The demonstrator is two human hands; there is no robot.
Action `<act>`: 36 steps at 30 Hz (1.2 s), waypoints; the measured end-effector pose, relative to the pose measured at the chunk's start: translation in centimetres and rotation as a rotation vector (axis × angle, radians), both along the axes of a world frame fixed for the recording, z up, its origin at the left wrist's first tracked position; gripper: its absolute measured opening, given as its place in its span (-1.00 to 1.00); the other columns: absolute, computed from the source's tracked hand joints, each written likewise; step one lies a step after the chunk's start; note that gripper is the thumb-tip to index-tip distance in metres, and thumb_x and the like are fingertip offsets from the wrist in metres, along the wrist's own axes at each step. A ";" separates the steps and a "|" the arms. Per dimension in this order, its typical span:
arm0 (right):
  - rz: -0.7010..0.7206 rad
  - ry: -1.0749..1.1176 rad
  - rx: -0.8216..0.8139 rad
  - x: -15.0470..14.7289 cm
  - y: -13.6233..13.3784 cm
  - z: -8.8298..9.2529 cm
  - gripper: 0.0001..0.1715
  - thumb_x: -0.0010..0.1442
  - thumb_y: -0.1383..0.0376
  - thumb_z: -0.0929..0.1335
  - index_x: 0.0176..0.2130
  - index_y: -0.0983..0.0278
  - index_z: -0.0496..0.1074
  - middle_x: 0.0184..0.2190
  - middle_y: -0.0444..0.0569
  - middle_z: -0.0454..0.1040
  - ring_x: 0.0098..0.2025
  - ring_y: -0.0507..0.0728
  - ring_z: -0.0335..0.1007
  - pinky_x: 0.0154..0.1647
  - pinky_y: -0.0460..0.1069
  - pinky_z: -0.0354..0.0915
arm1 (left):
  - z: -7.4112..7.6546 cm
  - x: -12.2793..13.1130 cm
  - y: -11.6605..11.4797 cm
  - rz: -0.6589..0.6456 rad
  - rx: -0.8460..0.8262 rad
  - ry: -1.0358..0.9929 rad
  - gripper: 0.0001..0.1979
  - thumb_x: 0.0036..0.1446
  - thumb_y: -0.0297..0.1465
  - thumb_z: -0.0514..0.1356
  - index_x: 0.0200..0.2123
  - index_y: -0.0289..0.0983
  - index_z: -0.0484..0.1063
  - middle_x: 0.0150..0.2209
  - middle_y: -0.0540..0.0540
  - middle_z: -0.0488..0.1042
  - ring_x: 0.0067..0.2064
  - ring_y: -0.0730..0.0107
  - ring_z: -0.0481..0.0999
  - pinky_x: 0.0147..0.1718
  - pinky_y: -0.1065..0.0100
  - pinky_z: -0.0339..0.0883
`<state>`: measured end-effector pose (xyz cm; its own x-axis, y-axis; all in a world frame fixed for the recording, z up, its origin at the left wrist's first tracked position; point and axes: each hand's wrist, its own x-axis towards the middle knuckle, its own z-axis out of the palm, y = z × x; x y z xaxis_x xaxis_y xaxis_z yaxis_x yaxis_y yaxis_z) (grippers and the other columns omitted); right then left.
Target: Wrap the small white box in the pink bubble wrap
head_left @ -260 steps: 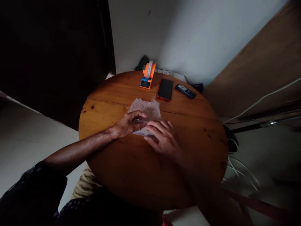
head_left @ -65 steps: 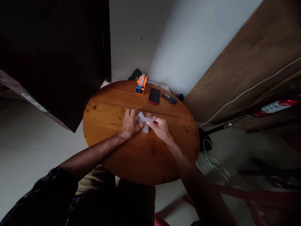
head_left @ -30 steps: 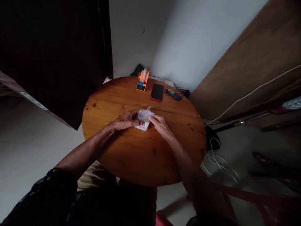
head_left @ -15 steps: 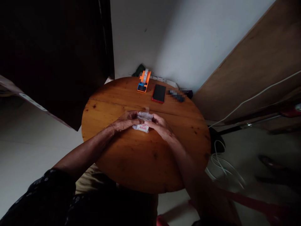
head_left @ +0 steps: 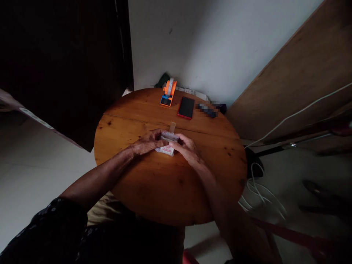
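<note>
A small white packet with red print [head_left: 166,149], wrapped in clear, crinkled plastic, lies near the middle of the round wooden table. My left hand [head_left: 150,141] is closed on its left side, thumb across the top. From the right, my right hand [head_left: 187,146] grips the same packet, its thumb pressed on the upper face. A short strip of clear tape [head_left: 172,127] sticks out beyond the packet's far edge. Both hands cover parts of the wrapping.
Toward the back of the table [head_left: 132,117] stand an orange and blue tape dispenser [head_left: 168,92], a dark phone with a red edge [head_left: 186,107] and a blurred dark object [head_left: 206,110]. A wall rises behind. White cable [head_left: 257,187] loops on the floor at right.
The tape strip beyond the packet shows more fully now. Both hands keep their hold, and the packet has barely shifted. The view has moved slightly.
</note>
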<state>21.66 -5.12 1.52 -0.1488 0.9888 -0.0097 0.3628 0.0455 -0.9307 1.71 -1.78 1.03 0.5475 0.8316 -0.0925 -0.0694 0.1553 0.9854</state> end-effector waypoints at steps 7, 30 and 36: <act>-0.009 -0.024 0.030 -0.1 -0.3 0.2 -0.63 0.09 0.04 0.44 -0.19 0.22 0.54 -0.41 -0.11 0.58 -0.42 0.09 0.47 -0.46 -0.06 0.33 | 0.2 0.0 0.0 0.017 -0.037 0.054 -0.55 -0.08 -0.26 0.46 -0.11 -0.33 0.54 -0.20 -0.11 0.61 -0.34 0.48 0.50 -0.37 0.45 0.32; -0.150 -0.030 0.351 -1.2 0.9 -2.1 -0.73 0.20 0.19 0.37 -0.09 0.17 0.53 -0.19 -0.03 0.63 -0.19 0.17 0.56 -0.12 0.09 0.47 | 0.2 0.6 0.4 0.074 0.248 0.213 -0.51 0.07 -0.03 0.33 -0.14 -0.34 0.57 -0.27 -0.10 0.57 -0.32 0.41 0.46 -0.34 0.41 0.33; -0.151 -0.024 0.620 -1.2 1.3 -2.1 -0.84 0.25 0.28 0.36 -0.31 0.15 0.57 -0.18 -0.05 0.59 -0.11 0.15 0.55 -0.04 0.09 0.47 | 0.0 0.8 0.3 0.095 0.267 0.219 -0.57 0.14 -0.13 0.27 -0.09 -0.35 0.54 -0.27 -0.09 0.54 -0.36 0.46 0.40 -0.37 0.42 0.27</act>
<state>20.42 -3.86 -0.54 -0.0139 0.8216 0.5699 0.4279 0.5200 -0.7393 2.49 -1.46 1.08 0.4577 0.8887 0.0282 0.1465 -0.1067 0.9834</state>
